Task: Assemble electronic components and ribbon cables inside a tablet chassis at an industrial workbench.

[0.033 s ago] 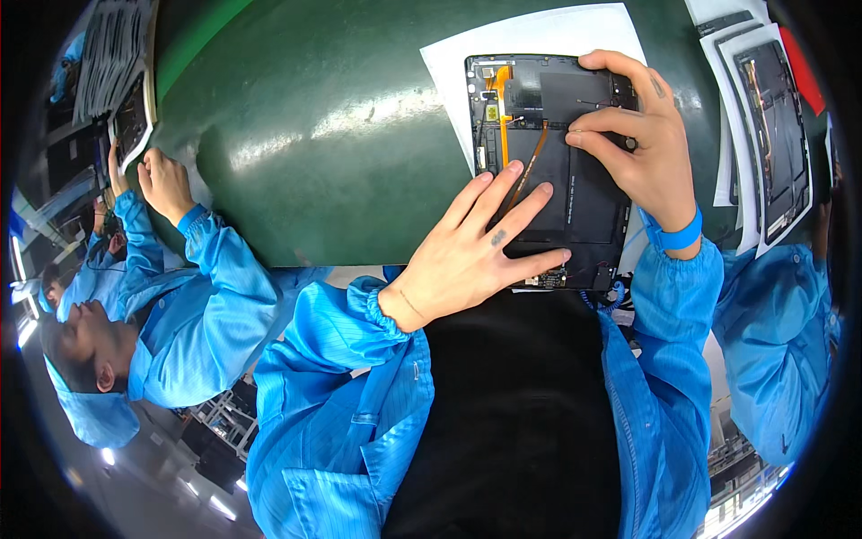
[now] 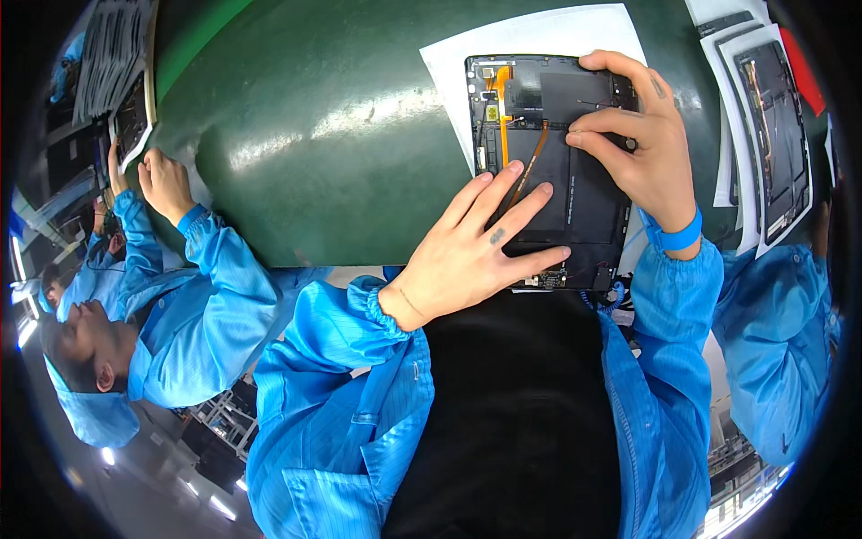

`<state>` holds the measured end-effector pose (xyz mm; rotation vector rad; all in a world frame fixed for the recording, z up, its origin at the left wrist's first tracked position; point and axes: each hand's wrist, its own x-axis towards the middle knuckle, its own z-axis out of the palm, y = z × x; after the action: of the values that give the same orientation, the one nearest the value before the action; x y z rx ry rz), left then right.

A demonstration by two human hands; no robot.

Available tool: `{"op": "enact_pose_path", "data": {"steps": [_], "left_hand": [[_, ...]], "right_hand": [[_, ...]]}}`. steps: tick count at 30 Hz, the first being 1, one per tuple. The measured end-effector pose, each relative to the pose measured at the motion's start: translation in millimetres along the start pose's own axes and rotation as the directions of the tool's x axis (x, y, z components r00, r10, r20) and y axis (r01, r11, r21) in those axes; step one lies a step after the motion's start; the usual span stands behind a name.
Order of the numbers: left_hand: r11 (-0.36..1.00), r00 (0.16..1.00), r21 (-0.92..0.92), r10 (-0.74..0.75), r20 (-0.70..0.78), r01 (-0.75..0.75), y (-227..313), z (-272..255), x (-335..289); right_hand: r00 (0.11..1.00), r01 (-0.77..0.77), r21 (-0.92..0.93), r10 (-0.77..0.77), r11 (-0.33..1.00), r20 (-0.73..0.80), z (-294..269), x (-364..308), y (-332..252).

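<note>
An opened tablet (image 2: 588, 211) lies before me with its black insides facing up. A flat orange ribbon cable (image 2: 504, 130) runs along its left part, and a thinner brown cable (image 2: 537, 154) slants across the middle. My left hand (image 2: 471, 247) rests on the tablet's lower left with its fingers spread. Over the upper right, my right hand (image 2: 651, 144) has thumb and forefinger pinched together just above the black surface. Whatever is between those fingertips is too small to make out. Another finger of that hand touches the tablet's top edge.
White paper (image 2: 449, 67) lies under the tablet on the green table (image 2: 314, 180). At the right, another opened tablet (image 2: 772, 126) lies on white sheets near a red object (image 2: 802, 70). On the left, a co-worker's hand (image 2: 168, 187) is near a stack of dark panels (image 2: 117, 58).
</note>
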<state>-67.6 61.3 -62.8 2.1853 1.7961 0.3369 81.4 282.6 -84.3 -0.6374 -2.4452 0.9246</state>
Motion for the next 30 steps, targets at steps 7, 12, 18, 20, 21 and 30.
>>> {"op": "enact_pose_path", "data": {"steps": [7, 12, 18, 20, 21, 30], "left_hand": [[0.999, 0.998, -0.038, -0.016, -0.062, 0.014, -1.8, 1.1, 3.9], [0.999, 0.997, -0.024, -0.028, -0.069, 0.026, -4.7, 1.9, 6.8], [0.998, 0.993, -0.004, -0.061, -0.1, 0.061, -3.9, -0.6, 10.6], [0.997, 0.993, -0.004, -0.072, -0.091, 0.072, -2.4, -1.6, 13.2], [0.996, 0.992, 0.009, -0.084, -0.092, 0.085, -1.3, -2.0, 15.1], [0.989, 0.985, 0.064, -0.123, -0.121, 0.131, 2.0, 2.9, 24.8]], "right_hand": [[1.0, 0.007, 0.012, -0.006, 1.0, -0.014, -0.5, -3.0, 1.2], [0.999, 0.017, 0.009, -0.017, 1.0, -0.034, -1.4, -4.3, -0.3], [0.998, 0.025, -0.003, -0.025, 1.0, -0.051, -0.7, -2.9, -5.4], [0.998, 0.023, 0.0, -0.022, 1.0, -0.052, -1.3, -2.3, -6.1], [0.998, 0.022, -0.001, -0.022, 1.0, -0.052, -1.1, -2.4, -6.2], [0.998, 0.019, 0.004, -0.019, 1.0, -0.055, -0.1, -3.5, -4.3]]}}
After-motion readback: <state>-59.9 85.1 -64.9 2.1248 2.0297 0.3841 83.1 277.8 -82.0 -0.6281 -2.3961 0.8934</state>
